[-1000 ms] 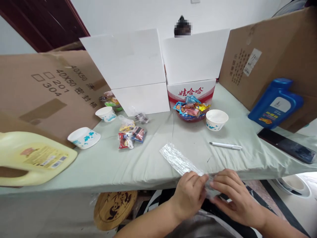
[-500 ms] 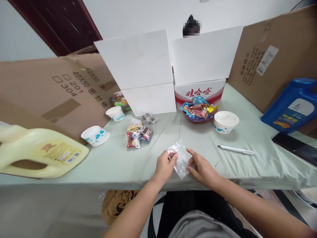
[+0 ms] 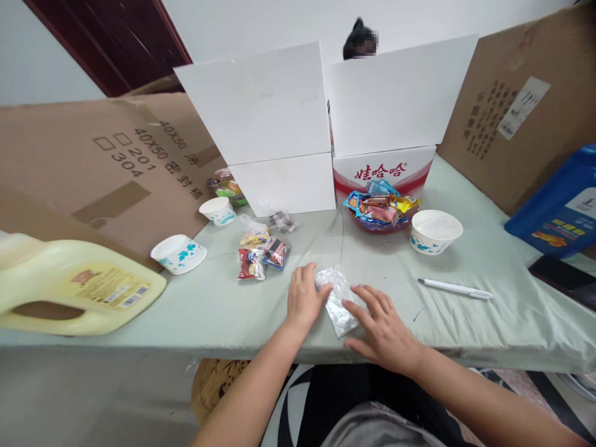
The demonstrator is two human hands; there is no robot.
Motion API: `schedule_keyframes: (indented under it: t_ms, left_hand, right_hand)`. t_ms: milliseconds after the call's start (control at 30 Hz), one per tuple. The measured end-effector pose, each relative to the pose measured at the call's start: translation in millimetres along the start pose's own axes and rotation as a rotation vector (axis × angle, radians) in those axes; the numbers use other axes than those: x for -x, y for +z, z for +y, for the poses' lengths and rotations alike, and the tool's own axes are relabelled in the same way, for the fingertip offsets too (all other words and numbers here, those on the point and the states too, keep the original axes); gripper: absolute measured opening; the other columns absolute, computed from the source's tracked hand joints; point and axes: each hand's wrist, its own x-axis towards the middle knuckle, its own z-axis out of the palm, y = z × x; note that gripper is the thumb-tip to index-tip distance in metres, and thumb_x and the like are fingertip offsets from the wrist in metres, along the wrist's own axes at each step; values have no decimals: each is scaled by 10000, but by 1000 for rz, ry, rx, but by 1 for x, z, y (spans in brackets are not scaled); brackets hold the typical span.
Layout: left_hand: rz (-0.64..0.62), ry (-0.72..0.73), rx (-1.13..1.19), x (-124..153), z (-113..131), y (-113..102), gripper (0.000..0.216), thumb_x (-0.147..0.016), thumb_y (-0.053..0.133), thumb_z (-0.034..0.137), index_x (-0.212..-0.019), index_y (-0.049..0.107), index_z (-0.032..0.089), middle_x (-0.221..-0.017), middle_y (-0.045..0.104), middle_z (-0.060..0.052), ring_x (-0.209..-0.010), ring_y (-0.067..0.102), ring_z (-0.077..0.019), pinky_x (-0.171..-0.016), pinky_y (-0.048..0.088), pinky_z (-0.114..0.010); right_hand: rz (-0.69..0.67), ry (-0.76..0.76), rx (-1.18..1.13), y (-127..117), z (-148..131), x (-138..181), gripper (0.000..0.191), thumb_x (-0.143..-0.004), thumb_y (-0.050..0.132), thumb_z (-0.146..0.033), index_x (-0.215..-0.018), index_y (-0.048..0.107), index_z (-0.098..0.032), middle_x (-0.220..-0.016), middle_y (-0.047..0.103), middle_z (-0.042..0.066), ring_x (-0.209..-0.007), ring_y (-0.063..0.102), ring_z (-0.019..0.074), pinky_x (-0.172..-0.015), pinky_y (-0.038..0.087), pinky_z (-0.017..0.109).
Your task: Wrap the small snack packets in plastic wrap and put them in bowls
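Note:
A clear, crinkled plastic bag [image 3: 339,304] lies on the table between my hands. My left hand [image 3: 303,295] rests at its left edge, thumb on the plastic and fingers stretched out on the cloth. On the right side my right hand [image 3: 384,323] is spread, with its fingertips at the bag's edge. Neither hand grips anything. Beyond my left hand sit wrapped snacks: a red-and-white packet [image 3: 251,264], a dark blue packet [image 3: 275,253] and a yellow one [image 3: 255,234] in clear wrapping. Another small clear packet [image 3: 282,221] lies behind them.
At the back, a bowl of wrapped snacks [image 3: 382,225] stands beside a paper bowl [image 3: 436,233] and before white boxes [image 3: 284,186]. A pen [image 3: 455,288], phone [image 3: 565,276] and blue jug [image 3: 559,205] lie right; two paper bowls [image 3: 179,254] and a yellow jug [image 3: 93,285] stand left.
My left hand has let go of the bag's edge and flattened its fingers. My right hand has spread out. The bag now lies flatter on the table. The view has shifted slightly.

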Motion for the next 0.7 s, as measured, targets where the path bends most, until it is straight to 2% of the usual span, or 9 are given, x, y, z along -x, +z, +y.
schedule_keyframes:
  t_ms: [67, 100, 167, 267, 333, 433, 533, 600, 700]
  left_hand:
    - [77, 121, -24, 2, 2, -1, 284, -824, 668, 272, -1074, 610, 151, -1042, 590, -116, -1007, 553, -273, -882, 475, -432]
    - [65, 190, -19, 3, 3, -2, 202, -848, 638, 263, -1022, 638, 161, -1030, 598, -113, -1001, 549, -267, -885, 471, -429]
    - [-55, 334, 36, 4, 5, -3, 126, -883, 587, 239, -955, 676, 187, -987, 628, -88, -967, 552, -240, -880, 469, -406]
    - [-253, 477, 153, 5, 7, -3, 154, -896, 571, 232, -975, 703, 216, -961, 663, -58, -948, 555, -211, -869, 474, -371]
    - [-300, 523, 203, 5, 8, -3, 174, -894, 576, 229, -1006, 709, 224, -968, 675, -54, -954, 558, -205, -872, 472, -363]
    - [-327, 572, 245, 5, 8, -4, 189, -889, 585, 216, -1037, 704, 225, -979, 689, -49, -976, 569, -201, -894, 459, -365]
    - [-355, 583, 265, 6, 8, -5, 200, -896, 582, 235, -1065, 686, 215, -1030, 696, -54, -1015, 578, -207, -912, 451, -376]
    - [-365, 582, 272, 6, 7, -5, 201, -896, 575, 240, -1067, 677, 214, -1053, 696, -62, -1034, 583, -213, -918, 452, -381]
    - [-349, 556, 297, 7, 5, -3, 290, -872, 582, 222, -1159, 621, 207, -1038, 696, -74, -1029, 598, -225, -916, 462, -395]
  right_hand:
    - [-90, -132, 20, 0, -3, 5, 701, -821, 632, -533, -1405, 453, -188, -1482, 421, 165, -1392, 311, 344, -1092, 296, 568]
    - [-137, -169, 28, 0, -4, 9, 727, -824, 625, -544, -1424, 433, -179, -1487, 423, 156, -1404, 301, 332, -1112, 270, 560]
    - [-188, -179, 59, 4, -7, 19, 699, -844, 631, -468, -1433, 423, -154, -1475, 447, 151, -1388, 344, 316, -1118, 277, 529]
    - [-158, -153, 105, 8, -12, 34, 519, -887, 558, -222, -1394, 470, -155, -1433, 504, 132, -1323, 440, 296, -1054, 367, 483]
    - [-121, -158, 81, 7, -13, 41, 445, -901, 471, -125, -1340, 521, -171, -1367, 572, 110, -1252, 506, 272, -992, 419, 458]
    - [-56, -158, 0, -1, -13, 40, 350, -919, 427, -100, -1218, 593, -178, -1226, 660, 99, -1100, 586, 237, -937, 450, 432]
    - [1, -182, -37, -13, -11, 27, 277, -925, 434, -109, -1118, 619, -180, -1171, 670, 102, -1117, 569, 243, -970, 432, 445]
    - [-11, -211, -63, -20, -9, 13, 255, -928, 424, -107, -1080, 617, -177, -1137, 671, 105, -1127, 565, 243, -976, 428, 440]
    - [-117, -225, -85, -28, -1, -11, 256, -946, 382, -118, -1060, 605, -168, -947, 689, 76, -885, 629, 193, -803, 485, 342]
